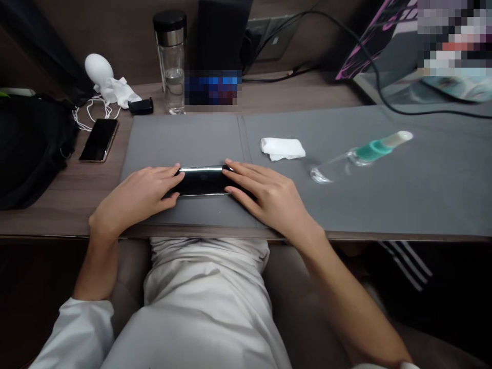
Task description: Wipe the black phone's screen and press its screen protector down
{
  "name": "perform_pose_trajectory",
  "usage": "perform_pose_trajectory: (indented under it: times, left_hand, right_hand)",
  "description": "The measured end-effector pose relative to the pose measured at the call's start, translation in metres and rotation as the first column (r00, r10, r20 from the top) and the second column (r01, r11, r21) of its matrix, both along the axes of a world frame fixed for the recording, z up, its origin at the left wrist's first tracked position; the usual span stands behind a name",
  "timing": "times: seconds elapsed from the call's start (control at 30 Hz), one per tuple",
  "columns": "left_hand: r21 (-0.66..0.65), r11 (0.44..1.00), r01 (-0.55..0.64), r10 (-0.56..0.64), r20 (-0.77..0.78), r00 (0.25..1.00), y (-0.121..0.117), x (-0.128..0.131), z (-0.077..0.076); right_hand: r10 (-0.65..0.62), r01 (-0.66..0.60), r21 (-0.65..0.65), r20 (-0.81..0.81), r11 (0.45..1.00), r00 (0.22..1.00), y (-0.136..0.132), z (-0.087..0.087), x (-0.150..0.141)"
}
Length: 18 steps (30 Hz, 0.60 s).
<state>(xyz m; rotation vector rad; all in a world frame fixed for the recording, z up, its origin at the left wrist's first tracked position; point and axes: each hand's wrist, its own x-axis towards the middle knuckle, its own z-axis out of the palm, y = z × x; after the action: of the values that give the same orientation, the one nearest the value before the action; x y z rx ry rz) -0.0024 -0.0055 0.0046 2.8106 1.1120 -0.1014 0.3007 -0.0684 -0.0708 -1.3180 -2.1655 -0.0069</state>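
Observation:
A black phone (202, 180) lies flat and sideways on the grey mat (384, 195) near the table's front edge. My left hand (140, 195) grips its left end, fingers curled round the edge. My right hand (265, 192) holds its right end, fingers laid over the top and thumb at the near side. A folded white cloth (283, 148) lies just beyond my right hand. Further right a clear spray bottle (361, 155) with a teal collar lies on its side.
A second phone (99, 140) lies on the wood at left beside a black bag (31, 143) and white cable. A glass water bottle (171, 64), a white egg-shaped object (99, 69) and a small black case (140, 106) stand at the back. Black cables run across the right.

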Motion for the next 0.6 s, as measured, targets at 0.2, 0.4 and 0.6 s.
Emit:
perform_pose_trajectory:
  times: [0.2,0.4,0.6]
  left_hand:
    - [0.040,0.999,0.007,-0.007,0.000,1.000,-0.0015,0.0006,-0.0033]
    - [-0.028,1.000,-0.008,0.007,-0.012,1.000,-0.0022,0.0009,-0.0019]
    - [0.018,1.000,-0.020,0.020,0.008,1.000,-0.0047,0.0012,-0.0059]
  right_hand:
    - [0.012,-0.011,0.045,-0.022,0.999,1.000,0.0013,-0.0042,-0.0010]
    - [0.012,-0.011,0.046,-0.017,0.999,1.000,0.0017,-0.0053,-0.0003]
    - [0.011,-0.011,0.022,0.001,1.000,1.000,0.0020,-0.0021,-0.0004]
